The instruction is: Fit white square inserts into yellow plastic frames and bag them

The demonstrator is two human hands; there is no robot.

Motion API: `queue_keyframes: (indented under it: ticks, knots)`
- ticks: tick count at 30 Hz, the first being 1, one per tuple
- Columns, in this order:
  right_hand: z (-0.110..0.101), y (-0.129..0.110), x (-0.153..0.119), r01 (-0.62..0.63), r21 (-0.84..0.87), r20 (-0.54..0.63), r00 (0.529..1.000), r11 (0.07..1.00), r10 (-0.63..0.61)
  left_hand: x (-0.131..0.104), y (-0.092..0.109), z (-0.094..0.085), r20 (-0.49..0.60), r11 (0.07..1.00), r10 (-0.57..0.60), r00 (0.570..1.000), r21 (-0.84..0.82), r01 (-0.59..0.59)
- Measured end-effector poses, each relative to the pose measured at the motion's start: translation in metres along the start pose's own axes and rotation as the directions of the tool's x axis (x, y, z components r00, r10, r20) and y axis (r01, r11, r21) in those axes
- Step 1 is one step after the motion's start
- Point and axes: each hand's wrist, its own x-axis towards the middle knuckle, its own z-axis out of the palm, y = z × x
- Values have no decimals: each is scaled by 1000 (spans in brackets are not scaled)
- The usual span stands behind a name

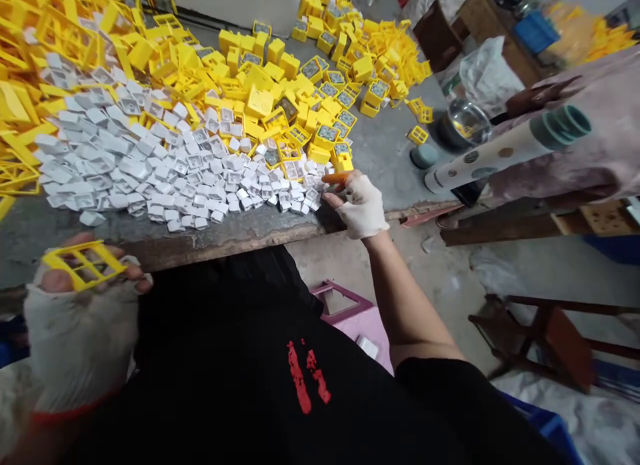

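Observation:
In my left hand (pixel 83 318), at the lower left, is a yellow plastic frame (pixel 87 263) with crossbars, gripped between thumb and fingers. A whitish fingerless glove covers that hand. My right hand (pixel 363 203), gloved the same way, is at the table's front edge with thumb and forefinger apart. Its fingertips are at the right end of a heap of small white plastic pieces (pixel 165 165); whether they touch one cannot be made out. Just behind that hand stand yellow box-shaped parts (pixel 320 135), some with grey insides showing.
More yellow frames (pixel 30 118) are piled at the left on the grey table (pixel 395 151). Right of my right hand are a metal bowl (pixel 467 121) and a white tube-shaped container (pixel 490 158). A person in a pale pink garment (pixel 600 131) is beyond. A wooden stool (pixel 560 345) is lower right.

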Motion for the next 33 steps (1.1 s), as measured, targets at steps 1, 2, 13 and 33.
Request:
queue_keyframes:
  ticks: [1,2,13,33]
  knots:
    - [2,0,1,13,-28,8,1000,1000,-13,-8,-5,5,8,998,-58,998,-34,59]
    - [5,-1,3,20,-67,14,1000,998,-19,-13,-10,9,18,992,-108,994,-69,109]
    - [29,-21,28,-15,-296,32,999,955,26,-14,-45,41,468,949,-240,851,-73,308]
    - [41,-102,-91,453,-39,236,870,890,-433,-14,-72,42,655,835,-450,607,67,547]
